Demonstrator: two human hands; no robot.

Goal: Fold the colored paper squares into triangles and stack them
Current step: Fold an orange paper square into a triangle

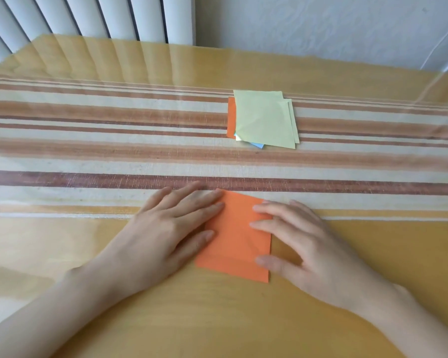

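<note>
1. The task looks like it is near the start. I see no folded triangle anywhere and no stack of triangles yet.
2. One orange paper (235,235) lies flat on the table (217,321), close to the person. It has four sides, so it is not a triangle yet. A thin line runs across it near its close edge. It may be a crease, but I cannot tell for sure.
3. A pile of paper squares (265,117) waits at about 12 o'clock from the orange paper, well apart from it, on the striped cloth (88,156). A pale yellow square is on top. An orange edge peeks out at 9 o'clock and a blue corner at 6 o'clock. These all look unfolded, so most of the work is left.
4. The left hand (171,228) is at 9 o'clock of the orange paper. Its fingers (207,205) are straight and lie flat on the paper's left part. They press it and grasp nothing.
5. The right hand (311,244) is at 3 o'clock. Its fingertips touch the right edge, and its thumb touches near the close right corner. This hand is released too and pinches nothing.
6. So the paper sits between the two hands, under their tips.
</note>
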